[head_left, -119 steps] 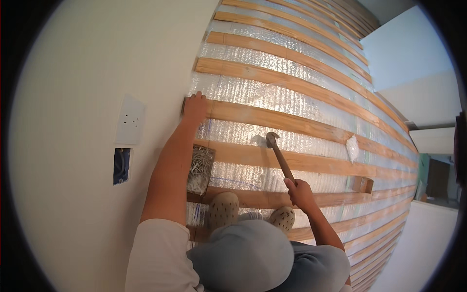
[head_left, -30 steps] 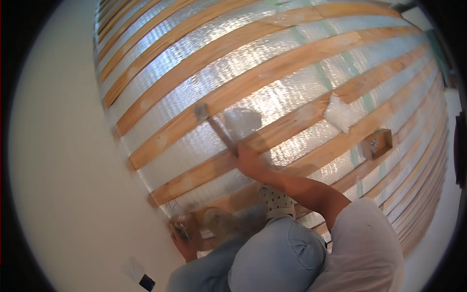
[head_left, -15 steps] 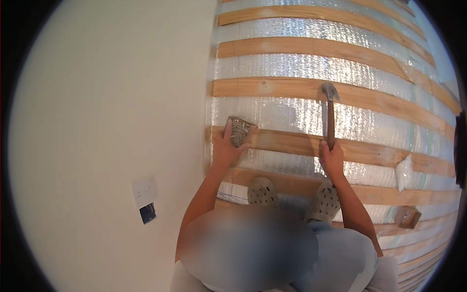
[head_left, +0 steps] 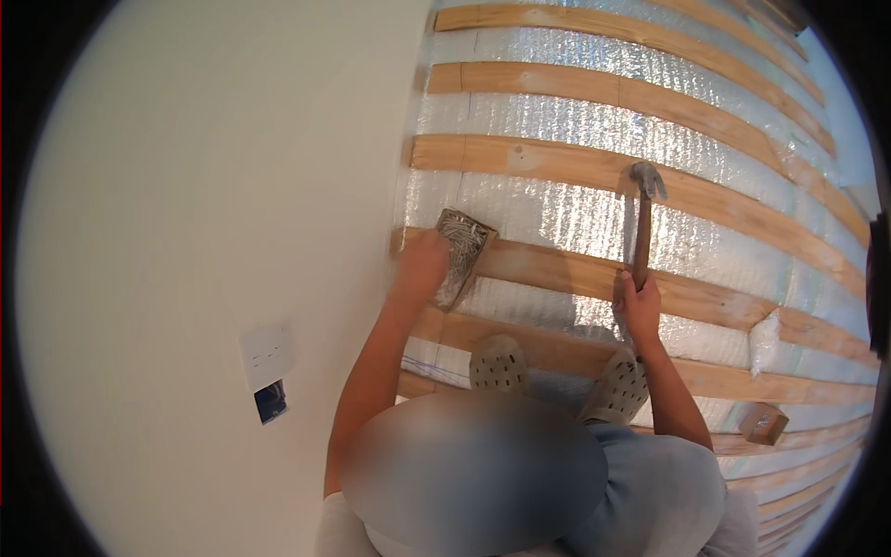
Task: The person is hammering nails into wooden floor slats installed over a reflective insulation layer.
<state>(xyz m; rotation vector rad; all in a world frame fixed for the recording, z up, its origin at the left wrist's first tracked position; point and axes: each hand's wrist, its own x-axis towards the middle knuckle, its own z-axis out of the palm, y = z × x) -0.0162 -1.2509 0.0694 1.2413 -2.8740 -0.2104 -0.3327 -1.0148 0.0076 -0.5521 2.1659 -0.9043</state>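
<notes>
My right hand point(head_left: 642, 304) is wrapped round the wooden handle of a claw hammer point(head_left: 643, 223). The hammer's metal head points away from me, over a wooden batten. At the left, an open box of nails point(head_left: 471, 243) sits across a batten point(head_left: 548, 264). My left hand point(head_left: 423, 269) is closed at the box's left edge and covers part of it. The fingertips are hidden, so whether they grip the box wall or a nail does not show.
Parallel wooden battens point(head_left: 520, 153) lie over silvery foil insulation point(head_left: 520, 200). A pale wall point(head_left: 204, 186) with an opening point(head_left: 271, 402) is at the left. My clog-covered feet point(head_left: 499, 364) stand between the hands. At the right are a foil scrap point(head_left: 765, 342) and a small open box point(head_left: 765, 424).
My left hand has shifted left and its fingers, spread round the nail box before, are now curled at its left edge. More of the box shows. The right hand still holds the hammer.
</notes>
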